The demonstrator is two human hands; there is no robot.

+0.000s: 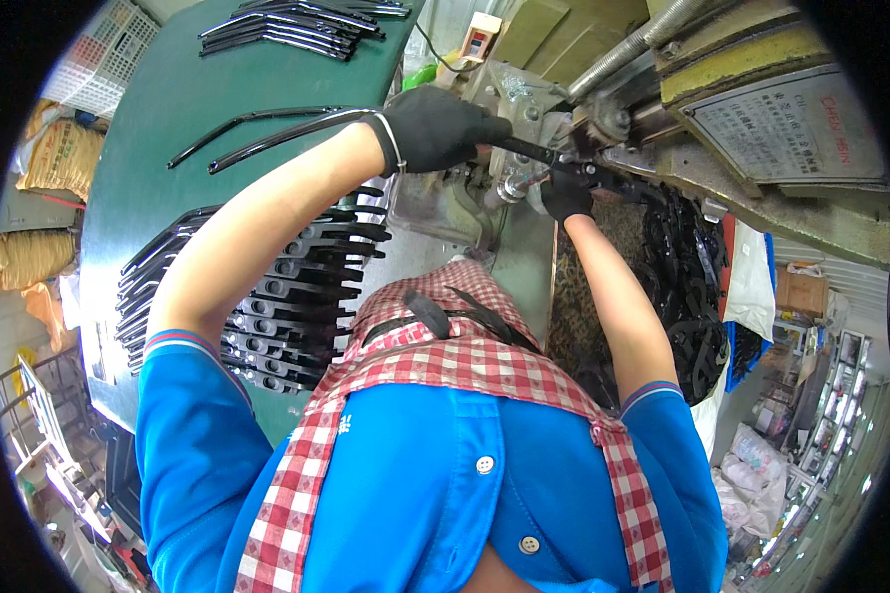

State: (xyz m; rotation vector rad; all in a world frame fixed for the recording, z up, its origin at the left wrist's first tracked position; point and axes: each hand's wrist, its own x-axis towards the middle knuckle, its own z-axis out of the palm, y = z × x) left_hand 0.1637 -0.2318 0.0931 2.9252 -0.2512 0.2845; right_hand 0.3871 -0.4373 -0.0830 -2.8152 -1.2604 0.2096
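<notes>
My left hand (430, 130), in a black glove, grips a long black metal part (527, 148) that reaches right into the steel machine fixture (496, 203). My right hand (567, 195), also gloved, is closed at the part's right end, beside a bolt-like spindle. My fingers are partly hidden at both places. Just left of my left hand, thin bent black bars (247, 127) lie on the green table (148, 198).
More black bars (287, 35) lie at the table's back, and rows of flat black parts (287, 287) below my left arm. A dark heap of parts (677, 296) sits right of my right arm. The machine's yellow-green body (692, 59) overhangs upper right; a white crate (99, 54) stands far left.
</notes>
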